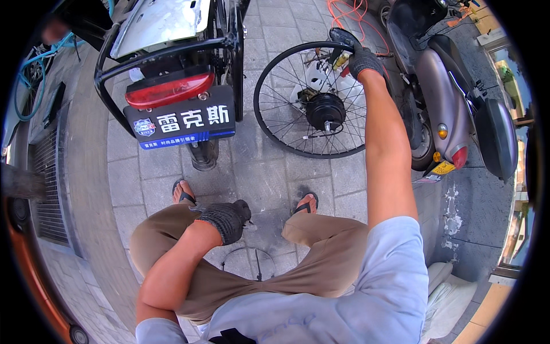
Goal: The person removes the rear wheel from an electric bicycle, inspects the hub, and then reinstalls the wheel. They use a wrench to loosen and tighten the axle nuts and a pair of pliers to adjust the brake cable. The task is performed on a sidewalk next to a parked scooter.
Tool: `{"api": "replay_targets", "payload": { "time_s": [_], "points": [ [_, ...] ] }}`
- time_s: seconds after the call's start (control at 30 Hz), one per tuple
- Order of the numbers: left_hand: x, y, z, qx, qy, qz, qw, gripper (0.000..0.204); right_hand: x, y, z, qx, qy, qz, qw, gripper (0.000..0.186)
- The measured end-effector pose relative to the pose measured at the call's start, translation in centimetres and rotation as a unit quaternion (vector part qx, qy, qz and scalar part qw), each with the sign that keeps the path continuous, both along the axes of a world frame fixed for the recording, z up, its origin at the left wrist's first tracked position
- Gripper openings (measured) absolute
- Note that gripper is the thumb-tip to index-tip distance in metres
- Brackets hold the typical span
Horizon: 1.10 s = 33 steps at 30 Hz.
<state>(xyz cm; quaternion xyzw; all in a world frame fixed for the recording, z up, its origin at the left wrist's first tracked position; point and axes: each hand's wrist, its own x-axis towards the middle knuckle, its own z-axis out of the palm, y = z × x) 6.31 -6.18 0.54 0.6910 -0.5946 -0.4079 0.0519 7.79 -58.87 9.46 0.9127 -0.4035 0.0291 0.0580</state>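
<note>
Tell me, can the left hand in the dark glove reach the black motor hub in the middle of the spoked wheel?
Probably yes. The left hand rests at the knees, and only bare paving lies between it and the black motor hub of the spoked wheel, which the right hand holds upright.

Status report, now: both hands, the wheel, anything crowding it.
Right hand gloved, gripping the spoked wheel at its top rim, wheel upright on paving. Left hand gloved, between the knees, holding a small tool. Grey scooter close beside the wheel.
</note>
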Motion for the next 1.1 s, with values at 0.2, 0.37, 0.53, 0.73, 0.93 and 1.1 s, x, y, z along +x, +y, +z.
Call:
{"api": "replay_targets", "payload": {
  "time_s": [0.2, 0.37, 0.53, 0.73, 0.93, 1.1],
  "points": [
    [0.7, -0.8, 0.5, 0.000, 0.005, -0.008, 1.000, 0.032, 0.4, -0.8, -0.1, 0.028, 0.012, -0.027, 0.999, 0.057],
    [0.7, -1.4, 0.9, 0.001, 0.019, -0.021, 1.000, 0.033, 0.9, -2.1, -0.3, 0.046, 0.010, -0.043, 0.998, 0.059],
    [0.7, -2.5, 1.4, 0.008, 0.030, -0.025, 0.999, 0.036, 0.3, -4.8, -2.1, 0.040, -0.016, -0.040, 0.998, 0.059],
    [0.7, -3.7, 2.0, 0.016, 0.015, -0.046, 0.999, 0.041, -1.5, -2.0, -1.1, 0.088, 0.029, -0.007, 0.996, 0.055],
    [-0.5, -2.3, -0.1, -0.134, 0.089, 0.060, 0.985, 0.035, -9.5, 12.3, -6.2, 0.167, -0.010, 0.225, 0.960, 0.043],
    [-1.9, -1.8, 1.1, -0.205, 0.241, 0.226, 0.921, 0.050, -17.5, 27.8, -2.9, 0.382, 0.081, 0.348, 0.853, 0.053]
  ]
}}
